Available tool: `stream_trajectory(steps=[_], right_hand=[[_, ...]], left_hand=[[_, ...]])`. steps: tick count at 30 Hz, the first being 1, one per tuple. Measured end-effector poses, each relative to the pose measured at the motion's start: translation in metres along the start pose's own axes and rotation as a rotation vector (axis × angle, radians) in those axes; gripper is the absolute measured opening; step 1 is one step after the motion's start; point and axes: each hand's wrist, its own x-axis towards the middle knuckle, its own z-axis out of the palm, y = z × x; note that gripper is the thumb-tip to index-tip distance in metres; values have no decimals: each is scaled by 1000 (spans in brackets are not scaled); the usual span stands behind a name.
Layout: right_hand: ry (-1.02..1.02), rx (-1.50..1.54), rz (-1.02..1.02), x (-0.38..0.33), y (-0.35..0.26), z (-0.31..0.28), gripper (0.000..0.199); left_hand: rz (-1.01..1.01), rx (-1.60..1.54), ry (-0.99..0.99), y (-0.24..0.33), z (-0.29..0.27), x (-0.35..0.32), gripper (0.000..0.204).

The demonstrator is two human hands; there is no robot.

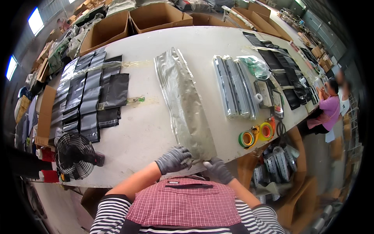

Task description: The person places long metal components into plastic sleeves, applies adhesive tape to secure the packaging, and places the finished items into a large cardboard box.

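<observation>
A long, folded silver-grey cover [186,99] of shiny, creased sheet lies lengthwise on the white table, its near end at the table's front edge. My left hand [173,159], in a grey glove, is closed on the left part of that near end, fingers curled. At the right corner of the same end, my right hand [219,171], also gloved, pinches the edge between thumb and fingers. The material bunches slightly between both hands. What lies under the left hand's fingers is hidden.
Black plastic bags [90,93] overlap on the left behind a black fan [76,156]. Long clear-wrapped grey packs [234,87] lie right, with tape dispensers [247,138] nearer. A carton [243,171] of packs stands below. Boxes [156,17] line the far edge; a person [329,105] works at right.
</observation>
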Motion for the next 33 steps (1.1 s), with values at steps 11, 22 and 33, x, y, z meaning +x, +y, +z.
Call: stream_trajectory(steps=[11,22,33], right_hand=[[-51,-531,-774,73,64,-54,31],[27,256,86,171,45,-23,23],[191,-279,-184,180,61,24,30]], left_hand=[[211,381,157,-55,74,16,59],[-933,-827,651,-80,78,44,27],[-819,-88,569,-63,76,78,19]])
